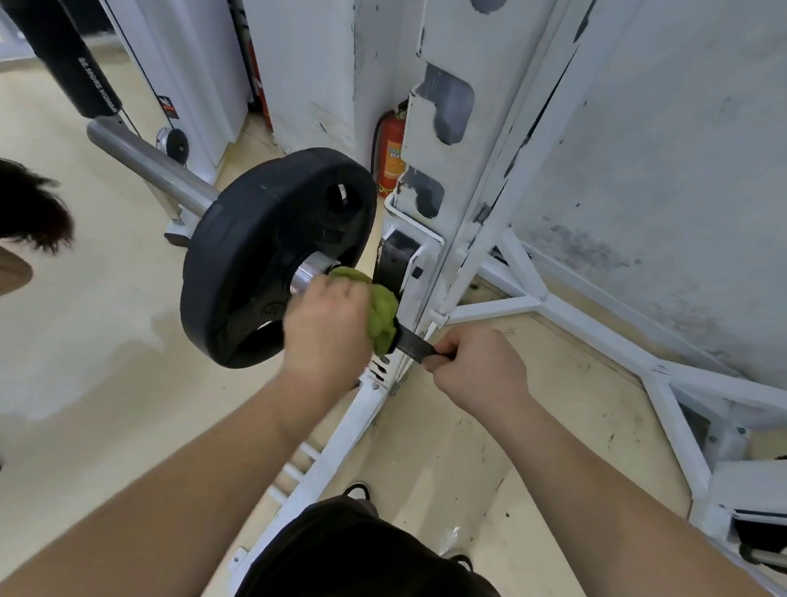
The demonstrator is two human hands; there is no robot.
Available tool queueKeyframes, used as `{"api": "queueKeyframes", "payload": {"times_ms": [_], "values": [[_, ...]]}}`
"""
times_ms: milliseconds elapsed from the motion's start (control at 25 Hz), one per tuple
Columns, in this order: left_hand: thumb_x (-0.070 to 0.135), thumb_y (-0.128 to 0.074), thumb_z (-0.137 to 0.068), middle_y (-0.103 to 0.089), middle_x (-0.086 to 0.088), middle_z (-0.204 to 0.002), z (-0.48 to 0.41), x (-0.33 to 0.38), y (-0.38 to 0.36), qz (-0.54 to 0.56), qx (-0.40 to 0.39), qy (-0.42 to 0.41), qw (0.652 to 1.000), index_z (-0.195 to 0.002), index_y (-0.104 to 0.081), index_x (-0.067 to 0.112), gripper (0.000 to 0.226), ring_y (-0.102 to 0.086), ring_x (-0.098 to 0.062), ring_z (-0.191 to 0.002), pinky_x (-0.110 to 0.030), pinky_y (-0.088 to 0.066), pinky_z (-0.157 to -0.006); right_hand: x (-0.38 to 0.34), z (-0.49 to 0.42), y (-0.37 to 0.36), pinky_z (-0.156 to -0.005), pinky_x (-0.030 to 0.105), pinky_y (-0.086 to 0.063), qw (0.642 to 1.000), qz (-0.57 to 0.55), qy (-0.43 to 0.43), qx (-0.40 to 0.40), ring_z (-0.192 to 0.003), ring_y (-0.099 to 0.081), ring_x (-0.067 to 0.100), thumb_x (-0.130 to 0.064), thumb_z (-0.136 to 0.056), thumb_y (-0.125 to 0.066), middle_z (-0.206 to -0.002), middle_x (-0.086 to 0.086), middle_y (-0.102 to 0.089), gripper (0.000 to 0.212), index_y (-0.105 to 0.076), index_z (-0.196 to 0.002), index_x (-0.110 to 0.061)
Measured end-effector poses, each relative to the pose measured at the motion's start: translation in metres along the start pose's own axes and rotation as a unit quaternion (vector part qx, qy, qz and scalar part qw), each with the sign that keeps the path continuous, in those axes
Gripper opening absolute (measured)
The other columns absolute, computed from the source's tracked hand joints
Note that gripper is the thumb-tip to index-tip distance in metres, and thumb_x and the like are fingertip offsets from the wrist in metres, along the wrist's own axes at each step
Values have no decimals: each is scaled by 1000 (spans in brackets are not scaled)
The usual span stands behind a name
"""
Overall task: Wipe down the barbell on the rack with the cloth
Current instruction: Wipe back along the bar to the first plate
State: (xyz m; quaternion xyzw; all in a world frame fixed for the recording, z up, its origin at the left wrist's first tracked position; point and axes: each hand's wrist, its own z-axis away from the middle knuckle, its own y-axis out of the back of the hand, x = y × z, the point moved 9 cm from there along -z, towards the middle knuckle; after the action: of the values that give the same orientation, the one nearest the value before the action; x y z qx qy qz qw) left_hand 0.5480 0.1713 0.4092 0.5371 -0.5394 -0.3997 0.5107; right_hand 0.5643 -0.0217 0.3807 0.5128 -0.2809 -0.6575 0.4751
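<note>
The barbell lies across the white rack (449, 127), its steel sleeve (151, 167) running to the upper left through a black weight plate (267, 249). My left hand (327, 330) grips a bunched green cloth (383, 314) wrapped round the bar just right of the plate, beside the sleeve's shiny collar (308, 274). My right hand (478, 365) grips the dark shaft (414, 343) a little further right, close to the rack's upright. The shaft under the cloth is hidden.
A red fire extinguisher (390, 150) stands behind the rack against the wall. White rack base struts (584, 329) spread over the beige floor at right. Another person's head and shoulder (3, 226) are at the left edge. A black punching bag (49, 25) hangs at upper left.
</note>
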Motion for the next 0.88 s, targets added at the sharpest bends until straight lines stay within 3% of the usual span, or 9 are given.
{"api": "queueKeyframes", "payload": {"times_ms": [120,200,280,360,400,560,720,800,880], "values": [[9,-73,-53,-63,-8,-72,36,68,-9,53,13,-151,987,-75,-61,12,25,-61,-33,-73,-36,-47,-62,3,0,-4,-55,27,-44,1000,-1,2,-10,-71,-63,22,-20,-77,-65,-71,-2,-68,8,-73,-76,-20],[11,-70,-58,-64,-4,-74,43,71,-3,76,39,-200,976,-74,-61,14,19,-60,-31,-74,-32,-42,-62,8,-1,-5,-56,32,-49,999,-34,16,-35,-70,-62,24,-12,-75,-62,-68,-3,-68,14,-72,-72,-21],[14,-72,-59,-67,0,-77,27,50,-1,47,49,-140,988,-76,-64,16,20,-60,-28,-77,-31,-43,-60,16,4,2,-63,28,-49,992,-118,23,-43,-75,-62,20,-6,-83,-63,-73,-10,-68,28,-74,-74,-30],[18,-73,-57,-68,-2,-80,20,45,1,36,53,-37,997,-79,-65,15,24,-59,-30,-81,-35,-48,-62,31,10,17,-75,22,-51,982,-187,5,-12,-90,-66,15,-1,-88,-59,-93,-8,-73,34,-79,-100,-26],[19,-74,-57,-68,-3,-80,25,62,-2,50,39,-25,998,-79,-64,14,24,-59,-32,-81,-37,-47,-63,39,14,24,-74,19,-51,978,-211,-10,4,-91,-67,13,0,-88,-57,-97,-8,-74,36,-79,-101,-26],[31,-71,-66,-69,-1,-89,57,157,-23,110,-54,-184,975,-89,-64,18,27,-60,-30,-92,-38,-52,-70,76,29,43,-73,22,-52,965,-253,-60,42,-85,-67,9,4,-78,-54,-83,-12,-73,39,-75,-83,-29],[41,-70,-73,-68,-3,-102,3,113,-20,-6,-60,-79,995,-105,-62,20,39,-59,-30,-103,-38,-49,-83,110,40,52,-87,22,-46,960,-260,-79,61,-102,-66,12,-1,-91,-53,-96,-14,-69,35,-75,-109,-20],[42,-70,-76,-67,-4,-102,4,121,-21,-17,-69,-50,996,-107,-59,20,40,-61,-30,-99,-36,-47,-76,115,43,53,-93,24,-46,958,-269,-76,72,-104,-66,12,-6,-94,-55,-100,-14,-69,30,-76,-110,-20],[45,-70,-76,-67,-2,-91,23,152,-22,62,-105,-82,989,-100,-59,22,35,-64,-28,-88,-31,-40,-65,110,44,54,-91,23,-47,958,-269,-63,81,-103,-65,12,-10,-96,-56,-101,-12,-71,25,-76,-105,-23]]}}
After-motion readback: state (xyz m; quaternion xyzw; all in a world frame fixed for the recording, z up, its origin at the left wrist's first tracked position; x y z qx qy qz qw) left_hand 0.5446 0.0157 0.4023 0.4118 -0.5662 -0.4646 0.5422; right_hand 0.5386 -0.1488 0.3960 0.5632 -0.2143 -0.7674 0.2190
